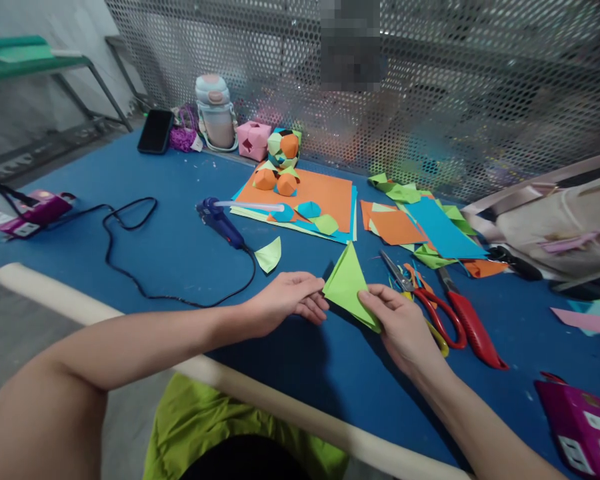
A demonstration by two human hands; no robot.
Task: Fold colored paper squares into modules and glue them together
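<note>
A green paper folded into a triangle (347, 283) lies on the blue table (180, 247) near its front edge. My left hand (290, 300) pinches the triangle's left corner with curled fingers. My right hand (403, 327) grips its lower right edge, thumb on top of the paper. Red-handled scissors (430, 307) and a red utility knife (473, 320) lie just right of my right hand.
A blue glue gun (223, 223) with a black cord (125, 253) lies left of centre. Stacked coloured sheets (325, 197) carry folded paper balls (280, 163). Loose paper scraps (430, 227), a bag (555, 227), a phone (156, 131), a bottle (215, 113), magenta boxes (580, 423).
</note>
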